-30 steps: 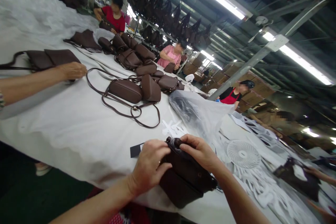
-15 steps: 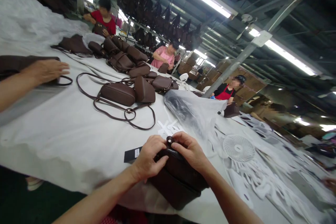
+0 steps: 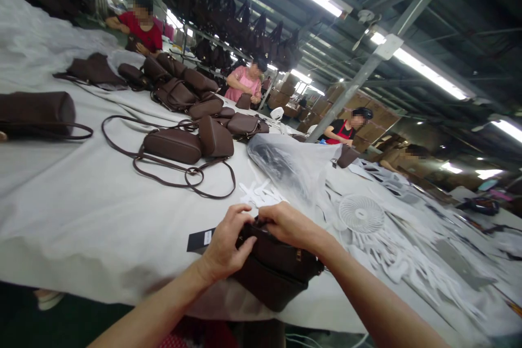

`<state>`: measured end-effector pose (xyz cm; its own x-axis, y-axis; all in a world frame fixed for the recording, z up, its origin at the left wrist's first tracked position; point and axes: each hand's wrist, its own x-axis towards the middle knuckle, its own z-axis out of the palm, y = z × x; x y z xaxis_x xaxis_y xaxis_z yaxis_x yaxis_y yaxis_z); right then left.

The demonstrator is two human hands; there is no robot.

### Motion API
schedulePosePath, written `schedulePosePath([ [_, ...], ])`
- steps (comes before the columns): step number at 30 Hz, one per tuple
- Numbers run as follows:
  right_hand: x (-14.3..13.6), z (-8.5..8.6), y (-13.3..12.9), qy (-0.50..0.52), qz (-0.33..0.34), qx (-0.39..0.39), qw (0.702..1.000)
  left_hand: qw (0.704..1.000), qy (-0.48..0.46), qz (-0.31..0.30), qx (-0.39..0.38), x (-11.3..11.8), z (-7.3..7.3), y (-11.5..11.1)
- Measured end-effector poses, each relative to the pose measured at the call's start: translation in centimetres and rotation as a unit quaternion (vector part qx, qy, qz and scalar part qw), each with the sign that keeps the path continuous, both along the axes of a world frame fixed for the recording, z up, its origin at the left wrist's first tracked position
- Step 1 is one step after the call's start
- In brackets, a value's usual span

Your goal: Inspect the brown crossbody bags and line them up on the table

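A dark brown bag [image 3: 273,272] rests at the near edge of the white-covered table, directly in front of me. My left hand [image 3: 230,239] grips its left upper edge, thumb and fingers curled round it. On the top of the same bag, my right hand [image 3: 285,223] is closed, its fingertips hidden at the opening. A small gold zipper pull [image 3: 299,254] shows below my right wrist. A black tag [image 3: 198,240] with a white label sticks out left of my left hand.
Brown bags with straps [image 3: 173,145] lie beyond my hands. Clear plastic [image 3: 293,166] and a white fan [image 3: 361,213] are to the right. Another brown bag [image 3: 36,111] is at the left. Several people work across the table.
My right hand has turned over the bag's top, and the round dark piece it pinched is out of sight. The other person's hand at the left has mostly left view. The view has shifted slightly.
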<state>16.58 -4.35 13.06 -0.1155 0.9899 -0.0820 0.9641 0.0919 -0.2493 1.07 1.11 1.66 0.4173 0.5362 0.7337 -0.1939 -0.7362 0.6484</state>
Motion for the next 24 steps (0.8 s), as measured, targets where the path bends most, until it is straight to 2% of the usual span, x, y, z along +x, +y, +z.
schedulePosePath([
  [2, -0.8, 0.1, 0.9, -0.061, 0.001, -0.022, 0.998, 1.000, 0.003, 0.013, 0.011, 0.0, 0.0, 0.0],
  [6, -3.1, 0.7, 2.4, -0.217, -0.055, -0.050, 0.973, 0.996, 0.030, 0.002, 0.084, -0.1, 0.4, 0.3],
  [8, -3.9, 1.3, 2.6, -0.245, -0.059, -0.072, 0.965, 0.992, 0.049, 0.008, 0.116, -0.1, 0.7, 0.4],
  [15, -2.7, 2.8, 2.7, -0.209, -0.114, -0.123, 0.964, 0.981, 0.096, -0.004, 0.166, -0.3, 1.7, 1.2],
  [19, -2.1, 2.8, 2.3, -0.138, -0.044, -0.165, 0.976, 0.968, 0.130, -0.031, 0.214, -0.5, 2.2, 1.5],
  [24, -2.4, 3.4, 2.2, -0.175, -0.021, -0.138, 0.975, 0.952, 0.215, -0.029, 0.217, -0.2, 3.4, 1.4],
])
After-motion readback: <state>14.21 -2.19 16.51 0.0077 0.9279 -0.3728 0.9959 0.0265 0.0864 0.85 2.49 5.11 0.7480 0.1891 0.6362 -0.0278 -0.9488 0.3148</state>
